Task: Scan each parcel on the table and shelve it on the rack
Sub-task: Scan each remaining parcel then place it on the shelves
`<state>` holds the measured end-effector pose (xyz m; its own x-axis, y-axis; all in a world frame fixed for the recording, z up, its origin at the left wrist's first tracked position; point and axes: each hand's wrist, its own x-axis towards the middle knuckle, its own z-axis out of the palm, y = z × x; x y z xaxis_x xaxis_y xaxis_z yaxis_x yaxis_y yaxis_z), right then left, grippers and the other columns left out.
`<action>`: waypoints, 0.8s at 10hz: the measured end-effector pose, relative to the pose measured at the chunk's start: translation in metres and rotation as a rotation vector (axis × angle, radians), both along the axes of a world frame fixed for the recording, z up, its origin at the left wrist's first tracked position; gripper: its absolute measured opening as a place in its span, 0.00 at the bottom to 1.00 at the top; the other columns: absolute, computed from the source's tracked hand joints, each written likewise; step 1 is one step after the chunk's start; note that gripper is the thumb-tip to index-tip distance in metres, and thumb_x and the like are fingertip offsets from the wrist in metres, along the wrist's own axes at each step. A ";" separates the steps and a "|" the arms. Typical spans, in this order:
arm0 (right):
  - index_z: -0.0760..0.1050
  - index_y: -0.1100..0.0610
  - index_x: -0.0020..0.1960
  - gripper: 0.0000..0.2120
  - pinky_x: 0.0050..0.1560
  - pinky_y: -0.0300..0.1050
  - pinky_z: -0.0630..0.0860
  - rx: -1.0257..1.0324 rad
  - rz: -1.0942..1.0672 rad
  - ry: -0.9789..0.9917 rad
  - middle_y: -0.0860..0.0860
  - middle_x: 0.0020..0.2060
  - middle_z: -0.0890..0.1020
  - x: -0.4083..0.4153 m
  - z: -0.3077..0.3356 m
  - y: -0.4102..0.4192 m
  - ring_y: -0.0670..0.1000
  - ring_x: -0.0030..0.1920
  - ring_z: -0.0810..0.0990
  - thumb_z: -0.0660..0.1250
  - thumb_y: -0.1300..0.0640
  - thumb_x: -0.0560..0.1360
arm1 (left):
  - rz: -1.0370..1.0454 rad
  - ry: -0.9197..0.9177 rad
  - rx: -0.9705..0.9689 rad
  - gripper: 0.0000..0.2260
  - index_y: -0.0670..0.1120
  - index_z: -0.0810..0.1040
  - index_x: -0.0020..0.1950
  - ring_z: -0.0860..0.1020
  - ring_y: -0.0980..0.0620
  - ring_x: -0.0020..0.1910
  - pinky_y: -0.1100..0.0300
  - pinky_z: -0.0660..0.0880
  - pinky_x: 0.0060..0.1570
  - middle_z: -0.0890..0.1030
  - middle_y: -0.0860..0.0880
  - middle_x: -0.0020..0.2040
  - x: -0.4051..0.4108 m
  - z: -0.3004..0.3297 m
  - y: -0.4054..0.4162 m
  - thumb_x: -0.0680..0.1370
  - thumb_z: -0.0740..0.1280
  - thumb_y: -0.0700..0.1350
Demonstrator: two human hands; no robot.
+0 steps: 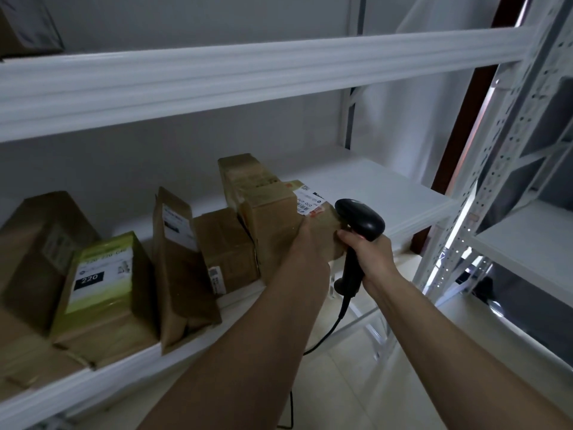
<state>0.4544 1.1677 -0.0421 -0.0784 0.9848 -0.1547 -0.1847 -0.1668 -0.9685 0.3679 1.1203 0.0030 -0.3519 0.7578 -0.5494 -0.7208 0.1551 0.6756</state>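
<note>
**Parcel half-shelved, scanner hand crowding it**

My left hand (305,243) grips the brown cardboard parcel (313,218) at the white rack shelf (387,193) edge; right hand (370,252) clamps the black handheld scanner (359,237) beside it. A knock could tip the parcel off.

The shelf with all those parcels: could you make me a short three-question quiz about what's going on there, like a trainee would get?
1. True or false: the right hand grips a black scanner.
2. What is the left hand doing? A) hanging idle B) holding a cardboard parcel at the shelf C) pulling the scanner's cable
3. Fill in: the green parcel shows the number ___ on its black label.

Key: 1 true. 2 B; the parcel carries a white shipping label on top. 3 220.
</note>
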 end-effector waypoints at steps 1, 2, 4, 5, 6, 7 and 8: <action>0.79 0.57 0.49 0.08 0.43 0.44 0.76 0.004 0.007 -0.005 0.53 0.40 0.83 0.002 0.001 -0.002 0.52 0.42 0.82 0.74 0.63 0.71 | -0.028 0.058 0.038 0.12 0.44 0.75 0.59 0.76 0.52 0.37 0.59 0.75 0.35 0.76 0.48 0.40 -0.002 0.007 -0.006 0.81 0.63 0.51; 0.79 0.55 0.47 0.07 0.43 0.43 0.75 0.050 -0.012 -0.030 0.52 0.38 0.81 0.006 0.003 -0.014 0.51 0.42 0.80 0.74 0.61 0.71 | -0.079 0.097 -0.082 0.09 0.47 0.74 0.48 0.73 0.49 0.43 0.56 0.74 0.47 0.75 0.48 0.45 -0.008 0.003 -0.020 0.75 0.72 0.48; 0.80 0.56 0.49 0.10 0.41 0.48 0.77 0.060 0.305 0.064 0.53 0.34 0.81 -0.002 0.009 -0.060 0.51 0.36 0.79 0.76 0.63 0.68 | -0.104 0.250 -0.205 0.02 0.41 0.77 0.48 0.77 0.50 0.40 0.58 0.76 0.41 0.78 0.45 0.43 -0.025 -0.021 -0.066 0.78 0.68 0.39; 0.81 0.57 0.52 0.21 0.42 0.47 0.78 0.015 0.567 0.092 0.52 0.34 0.82 -0.019 0.010 -0.081 0.50 0.36 0.81 0.79 0.58 0.60 | -0.152 0.430 -0.244 0.05 0.45 0.77 0.42 0.79 0.52 0.40 0.61 0.76 0.37 0.81 0.48 0.40 -0.042 -0.020 -0.090 0.78 0.67 0.39; 0.84 0.55 0.45 0.13 0.39 0.45 0.78 0.051 0.747 0.156 0.54 0.33 0.82 -0.042 0.012 -0.099 0.51 0.34 0.80 0.77 0.57 0.61 | -0.160 0.579 -0.215 0.09 0.45 0.77 0.40 0.78 0.53 0.39 0.62 0.76 0.38 0.80 0.48 0.37 -0.064 -0.016 -0.126 0.79 0.63 0.38; 0.84 0.57 0.40 0.03 0.35 0.43 0.78 0.081 0.882 0.246 0.54 0.31 0.81 -0.068 0.019 -0.121 0.51 0.30 0.78 0.73 0.61 0.66 | -0.006 0.702 -0.161 0.12 0.44 0.77 0.41 0.76 0.51 0.34 0.65 0.76 0.31 0.79 0.46 0.35 -0.089 -0.010 -0.166 0.80 0.58 0.34; 0.80 0.60 0.39 0.03 0.33 0.42 0.77 0.107 0.953 0.269 0.53 0.30 0.79 -0.099 0.023 -0.148 0.50 0.28 0.77 0.73 0.62 0.67 | 0.154 0.850 -0.110 0.16 0.45 0.74 0.37 0.74 0.52 0.29 0.61 0.74 0.33 0.76 0.48 0.27 -0.116 0.000 -0.208 0.79 0.55 0.31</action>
